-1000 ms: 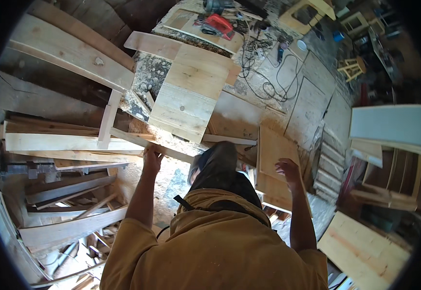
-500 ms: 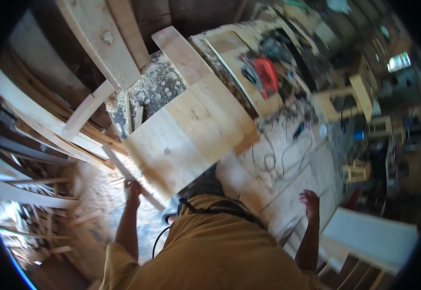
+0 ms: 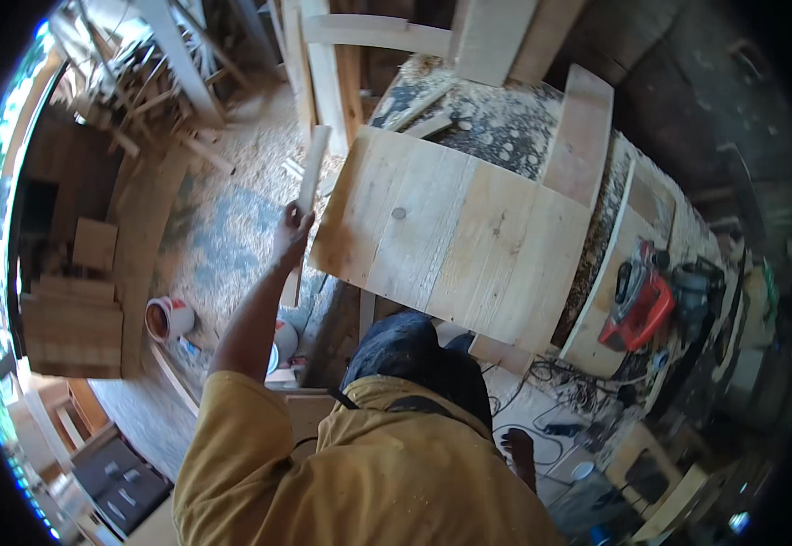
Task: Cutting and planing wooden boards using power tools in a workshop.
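A narrow wooden strip point(image 3: 312, 168) is in my left hand point(image 3: 293, 229), which is closed round it beside the left end of a wide wooden panel point(image 3: 428, 218). The strip points away from me, its near end showing below the hand. Several light boards joined edge to edge make up the panel, with a dark knot toward its left. It lies on a dark, speckled workbench point(image 3: 505, 123). My right hand point(image 3: 518, 443) hangs low by my right side, past the panel's near right corner. It is in shadow, its fingers look apart, and nothing shows in it.
On the right, a red circular saw point(image 3: 640, 309) rests on a board beside another power tool point(image 3: 696, 282). Cables point(image 3: 541, 432) trail over the floor below. To the left are sawdust point(image 3: 223, 209), a paint bucket point(image 3: 170, 318) and, farther off, scrap wood point(image 3: 155, 91). Upright planks point(image 3: 327, 82) stand at the far side.
My view has turned leftward, so the panel and saw sit differently in it. My left hand still holds the strip by the panel's end. My right hand appears lower and closer to my body.
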Demonstrator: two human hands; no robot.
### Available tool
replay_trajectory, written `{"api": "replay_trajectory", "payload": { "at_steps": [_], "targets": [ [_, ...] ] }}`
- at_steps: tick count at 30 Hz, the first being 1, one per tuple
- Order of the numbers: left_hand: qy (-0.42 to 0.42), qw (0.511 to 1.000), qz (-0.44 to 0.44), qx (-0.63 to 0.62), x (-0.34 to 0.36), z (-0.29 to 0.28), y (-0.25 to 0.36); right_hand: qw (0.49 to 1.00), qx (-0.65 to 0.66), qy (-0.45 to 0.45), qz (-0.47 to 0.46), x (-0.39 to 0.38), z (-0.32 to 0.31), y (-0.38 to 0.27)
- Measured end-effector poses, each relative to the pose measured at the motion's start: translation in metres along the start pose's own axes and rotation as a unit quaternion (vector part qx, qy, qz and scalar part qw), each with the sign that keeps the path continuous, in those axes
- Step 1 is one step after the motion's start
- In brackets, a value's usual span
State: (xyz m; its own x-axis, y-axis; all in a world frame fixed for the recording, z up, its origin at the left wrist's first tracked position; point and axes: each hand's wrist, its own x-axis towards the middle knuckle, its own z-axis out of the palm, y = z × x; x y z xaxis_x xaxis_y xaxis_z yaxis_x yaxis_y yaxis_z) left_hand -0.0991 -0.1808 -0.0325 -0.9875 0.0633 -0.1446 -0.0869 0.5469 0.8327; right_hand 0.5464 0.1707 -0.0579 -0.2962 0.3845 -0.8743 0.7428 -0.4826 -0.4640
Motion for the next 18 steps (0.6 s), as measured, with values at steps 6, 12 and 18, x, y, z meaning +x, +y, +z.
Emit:
{"api": "replay_trajectory", "payload": {
  "at_steps": [6,12,18],
  "targets": [
    [0.012,1.0,0.0,0.018,0.007,0.003,-0.003,0.992,-0.032,0.092,-0.085,0.017,-0.095,-0.077],
    [-0.026,0.992,-0.008,-0.123,0.025,0.019,0.001,0.987,-0.051,0.115,-0.099,-0.003,-0.061,-0.13],
    [-0.113,0.99,-0.029,-0.081,0.056,0.065,0.018,0.986,-0.152,0.048,-0.052,-0.001,-0.018,-0.111]
  ]
}}
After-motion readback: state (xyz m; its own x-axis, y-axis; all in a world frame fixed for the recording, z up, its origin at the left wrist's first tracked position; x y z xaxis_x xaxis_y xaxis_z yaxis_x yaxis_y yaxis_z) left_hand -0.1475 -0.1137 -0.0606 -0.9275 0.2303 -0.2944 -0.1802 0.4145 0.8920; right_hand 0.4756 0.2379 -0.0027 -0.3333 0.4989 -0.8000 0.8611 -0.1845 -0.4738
